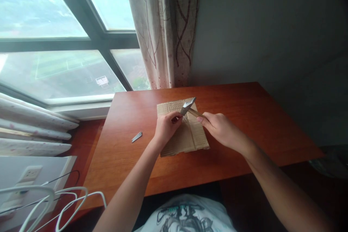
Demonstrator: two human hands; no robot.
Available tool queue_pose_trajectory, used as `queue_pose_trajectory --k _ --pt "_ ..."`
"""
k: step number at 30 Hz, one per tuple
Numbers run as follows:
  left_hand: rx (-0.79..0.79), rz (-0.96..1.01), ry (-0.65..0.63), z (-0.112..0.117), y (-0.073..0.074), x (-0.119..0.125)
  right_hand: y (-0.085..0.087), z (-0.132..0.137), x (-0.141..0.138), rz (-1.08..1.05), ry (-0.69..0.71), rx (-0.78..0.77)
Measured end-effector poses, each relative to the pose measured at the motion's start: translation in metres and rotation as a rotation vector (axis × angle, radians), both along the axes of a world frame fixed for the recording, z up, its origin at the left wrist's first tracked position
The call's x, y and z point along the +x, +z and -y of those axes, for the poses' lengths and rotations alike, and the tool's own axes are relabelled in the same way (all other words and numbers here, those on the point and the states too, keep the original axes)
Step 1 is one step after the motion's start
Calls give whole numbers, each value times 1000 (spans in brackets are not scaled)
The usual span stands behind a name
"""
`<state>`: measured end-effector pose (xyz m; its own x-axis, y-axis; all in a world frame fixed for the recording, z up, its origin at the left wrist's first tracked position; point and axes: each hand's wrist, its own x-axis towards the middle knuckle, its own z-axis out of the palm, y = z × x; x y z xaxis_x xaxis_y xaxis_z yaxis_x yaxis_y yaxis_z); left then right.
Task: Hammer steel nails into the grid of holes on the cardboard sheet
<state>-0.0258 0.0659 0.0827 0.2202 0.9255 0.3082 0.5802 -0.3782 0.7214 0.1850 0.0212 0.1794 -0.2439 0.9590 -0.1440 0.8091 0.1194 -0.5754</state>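
Observation:
My right hand (217, 126) is wrapped round the wooden handle of a hammer (187, 106). Its grey metal head is over the far part of a flat piece of brown cardboard (187, 136), just beside the fingertips of my left hand (168, 125). Thumb and fingers of the left hand are pinched together close to the cardboard; what they hold is too small and partly hidden to make out. Rows of small dark dots mark the cardboard beyond the hammer head. Several thin metal nails (136, 137) lie side by side on the table, left of the cardboard.
The reddish-brown wooden table (244, 105) stands against a grey wall. Behind its left side are a window (67, 69) and a patterned curtain (165, 25). White cables (78, 192) loop near a wall socket (30, 174) at lower left.

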Motion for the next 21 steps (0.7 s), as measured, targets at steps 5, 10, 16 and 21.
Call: queue_pose_trajectory --k 5,10,16,21 --pt "0 -13 2 0 0 0 1 0 0 3 1 12" --pt "-12 -33 -9 0 1 0 -3 1 -1 44 0 20" --pt "-28 -80 -16 1 5 0 -10 1 -1 62 16 39" --pt "-45 -91 -21 0 4 1 -13 1 -2 79 7 30"
